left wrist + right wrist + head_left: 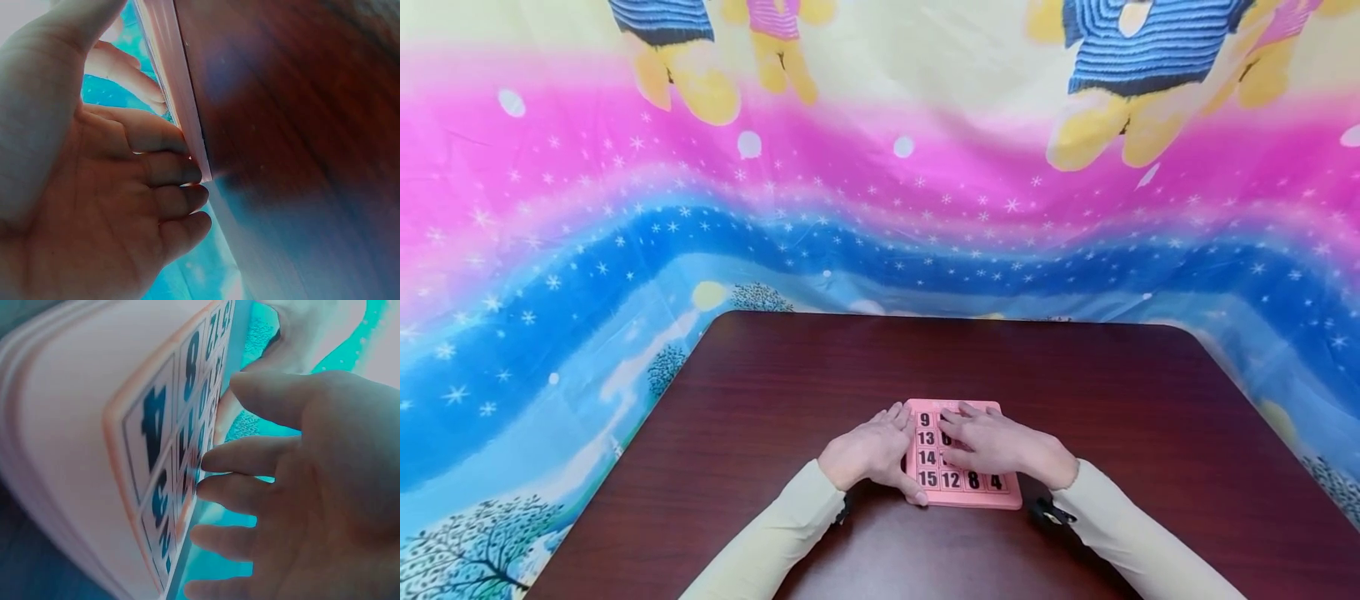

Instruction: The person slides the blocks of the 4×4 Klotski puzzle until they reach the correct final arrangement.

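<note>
Head view: a number board (pixel 972 501) is seemingly steadied by the relaxed left hand (pixel 872 450), its tiles (pixel 927 479) partly covered by the spread right hand (pixel 996 440). Nothing is gripped; light pressure seems needed.

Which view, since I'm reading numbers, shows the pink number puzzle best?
The head view: the pink number puzzle reads upright, though the right hand covers part of it. Left wrist shows only its side; right wrist, numbers sharply slanted.

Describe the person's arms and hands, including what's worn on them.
The left sleeve and right sleeve are long, plain and pale cream, ending at the wrists. Small black items show by the left cuff and right cuff, too small to make out. The left hand and right hand are ungloved.
</note>
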The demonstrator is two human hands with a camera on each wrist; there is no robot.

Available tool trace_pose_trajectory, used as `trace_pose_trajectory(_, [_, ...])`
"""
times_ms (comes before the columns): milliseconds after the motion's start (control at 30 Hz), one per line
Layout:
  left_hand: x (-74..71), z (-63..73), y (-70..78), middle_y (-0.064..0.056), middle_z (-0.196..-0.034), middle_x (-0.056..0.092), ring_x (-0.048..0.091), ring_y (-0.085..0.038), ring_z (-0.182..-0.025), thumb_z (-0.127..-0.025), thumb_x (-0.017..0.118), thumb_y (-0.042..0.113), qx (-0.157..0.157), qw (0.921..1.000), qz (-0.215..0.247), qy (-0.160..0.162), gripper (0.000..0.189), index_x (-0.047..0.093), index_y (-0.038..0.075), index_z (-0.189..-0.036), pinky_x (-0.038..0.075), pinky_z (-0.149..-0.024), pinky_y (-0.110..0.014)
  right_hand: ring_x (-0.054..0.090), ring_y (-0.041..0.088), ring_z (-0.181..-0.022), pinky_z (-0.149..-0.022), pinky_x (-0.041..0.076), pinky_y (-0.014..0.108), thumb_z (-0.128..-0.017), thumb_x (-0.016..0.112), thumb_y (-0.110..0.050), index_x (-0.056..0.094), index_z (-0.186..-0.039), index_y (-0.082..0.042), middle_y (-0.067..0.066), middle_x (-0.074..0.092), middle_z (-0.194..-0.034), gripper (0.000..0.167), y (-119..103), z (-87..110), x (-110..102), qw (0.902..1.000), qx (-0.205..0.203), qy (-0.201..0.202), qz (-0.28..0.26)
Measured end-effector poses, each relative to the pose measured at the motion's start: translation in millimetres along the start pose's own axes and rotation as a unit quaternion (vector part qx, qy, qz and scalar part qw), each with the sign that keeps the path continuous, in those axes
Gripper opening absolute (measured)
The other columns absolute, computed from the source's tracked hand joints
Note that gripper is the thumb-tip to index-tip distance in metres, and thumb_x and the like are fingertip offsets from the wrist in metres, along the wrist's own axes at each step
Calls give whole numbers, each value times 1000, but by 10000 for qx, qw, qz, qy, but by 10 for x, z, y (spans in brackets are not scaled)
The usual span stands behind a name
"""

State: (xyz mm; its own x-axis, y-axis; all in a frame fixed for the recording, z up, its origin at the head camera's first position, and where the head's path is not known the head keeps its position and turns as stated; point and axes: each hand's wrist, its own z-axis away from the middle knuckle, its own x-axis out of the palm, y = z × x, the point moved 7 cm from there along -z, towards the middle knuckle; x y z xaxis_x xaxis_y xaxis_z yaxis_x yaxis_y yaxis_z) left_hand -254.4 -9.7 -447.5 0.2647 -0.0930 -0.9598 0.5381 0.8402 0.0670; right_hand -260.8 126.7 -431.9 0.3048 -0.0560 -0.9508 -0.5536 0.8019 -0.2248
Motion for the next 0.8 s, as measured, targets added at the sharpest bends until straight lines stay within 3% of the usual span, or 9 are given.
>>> trace_pose_trajectory(467, [-21,9,-9,-15,-164,18,18,-26,-153,-65,71,77,33,10000,-29,67,126,24,2,-155,21,-126,-34,26,45,-146,-111,26,72,-96,57,-46,49,-144,-5,18,40,-155,64,406,405,-79,9983,528,213,-101])
trace_pose_trajectory(800, [-13,3,-5,-15,-164,18,18,-26,-153,-65,72,77,62,9999,46,94,126,24,3,-155,21,-126,-34,29,47,-144,-110,28,72,-96,58,-43,50,-142,-2,20,42,-153,62,460,440,-45,9984,505,224,-74])
